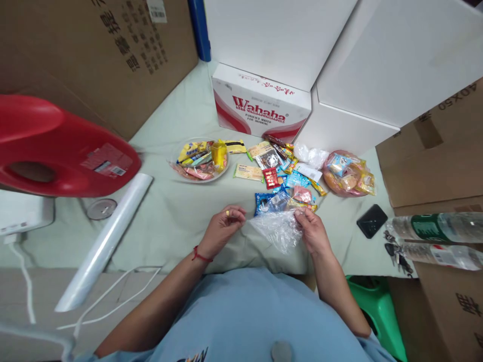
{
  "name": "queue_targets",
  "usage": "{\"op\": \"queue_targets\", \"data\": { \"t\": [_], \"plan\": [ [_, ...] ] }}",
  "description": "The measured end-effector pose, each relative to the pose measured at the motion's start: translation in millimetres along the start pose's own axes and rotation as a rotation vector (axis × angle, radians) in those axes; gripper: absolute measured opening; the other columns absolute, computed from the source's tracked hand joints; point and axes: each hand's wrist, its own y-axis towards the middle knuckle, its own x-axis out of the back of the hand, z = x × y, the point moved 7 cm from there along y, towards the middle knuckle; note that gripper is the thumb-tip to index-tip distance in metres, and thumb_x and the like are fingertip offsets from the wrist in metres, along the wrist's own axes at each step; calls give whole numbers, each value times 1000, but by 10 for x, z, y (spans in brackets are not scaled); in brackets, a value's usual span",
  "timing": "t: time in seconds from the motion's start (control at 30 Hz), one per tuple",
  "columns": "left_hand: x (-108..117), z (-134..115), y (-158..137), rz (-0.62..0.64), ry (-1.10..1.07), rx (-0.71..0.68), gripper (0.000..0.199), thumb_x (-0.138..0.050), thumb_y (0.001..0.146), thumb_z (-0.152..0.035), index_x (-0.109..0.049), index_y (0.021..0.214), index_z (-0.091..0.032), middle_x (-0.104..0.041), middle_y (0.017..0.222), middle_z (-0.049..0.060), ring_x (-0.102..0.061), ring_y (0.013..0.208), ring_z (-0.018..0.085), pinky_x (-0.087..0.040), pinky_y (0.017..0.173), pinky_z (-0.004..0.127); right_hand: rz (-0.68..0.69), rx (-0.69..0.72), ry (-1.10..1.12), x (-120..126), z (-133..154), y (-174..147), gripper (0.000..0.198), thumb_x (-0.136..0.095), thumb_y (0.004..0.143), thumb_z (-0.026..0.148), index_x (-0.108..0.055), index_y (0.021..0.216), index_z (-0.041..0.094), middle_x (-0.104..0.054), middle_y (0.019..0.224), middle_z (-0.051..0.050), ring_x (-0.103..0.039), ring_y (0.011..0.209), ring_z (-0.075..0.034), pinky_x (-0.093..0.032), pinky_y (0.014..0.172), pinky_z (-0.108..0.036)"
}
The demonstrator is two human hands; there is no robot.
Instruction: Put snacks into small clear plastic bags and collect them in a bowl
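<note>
In the head view a crumpled clear plastic bag [281, 231] hangs from my right hand [314, 234], whose thumb and fingers pinch its upper right corner. My left hand [224, 231] is closed beside the bag's left tip, fingers curled toward the thumb; whether it grips the film is unclear. Just beyond the bag lies a pile of wrapped snacks, among them a blue packet [261, 203], a red packet [270, 178] and a pale biscuit packet [249, 172]. A clear bowl [174, 168] of snacks stands left of the pile, and a pinkish filled bowl [334, 187] stands right.
Behind the snacks stands a Wahaba-style white and red box [260, 108]. At left are a red jug [56, 146], a film roll [107, 236] and a white device [26, 213]. A phone [372, 221], keys [396, 254] and plastic bottles [449, 228] lie at right.
</note>
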Motion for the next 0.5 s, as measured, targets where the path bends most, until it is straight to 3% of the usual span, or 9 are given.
{"op": "queue_targets", "data": {
  "t": [0.1,0.17,0.27,0.37,0.43,0.5],
  "plan": [
    [62,-35,-32,-86,27,-16,18,-74,80,-36,-69,80,-20,-68,104,8,-64,103,21,-52,85,31,-21,41,24,3,-4,-31,36,-79,81,59,-73,81,24,-65,74,2,-52,68,-16,-43,67,-28],
    [28,-118,-67,-104,63,-46,20,-72,84,-39,-69,90,-20,-66,102,6,-62,94,18,-51,79,28,-22,72,3,-6,15,-58,35,-79,83,59,-75,83,24,-68,79,1,-56,73,-17,-44,73,-29],
    [-190,-289,-112,-42,174,-130,31,-72,87,-40,-70,113,-23,-62,97,2,-51,71,12,-45,66,25,0,97,-34,-49,26,-92,33,-77,85,59,-79,90,26,-74,87,0,-62,81,-20,-47,80,-31],
    [-515,-399,-95,47,273,-222,50,-77,85,-40,-66,132,-27,-62,92,1,-52,71,14,-46,70,27,42,97,-23,-114,6,-112,32,-76,86,58,-81,93,27,-77,93,-1,-66,87,-22,-49,84,-34],
    [-710,-410,-35,114,322,-268,43,-75,86,-38,-71,127,-28,-64,93,3,-57,77,17,-48,76,29,69,77,-10,-143,-14,-121,32,-78,85,58,-81,93,27,-78,94,-2,-66,86,-23,-50,83,-34],
    [-815,-390,43,169,334,-291,22,-69,90,-34,-79,108,-27,-65,91,5,-59,77,18,-48,77,31,71,58,-4,-132,-19,-130,32,-83,80,57,-82,95,28,-78,95,-2,-66,84,-22,-51,80,-34]
  ]
}}
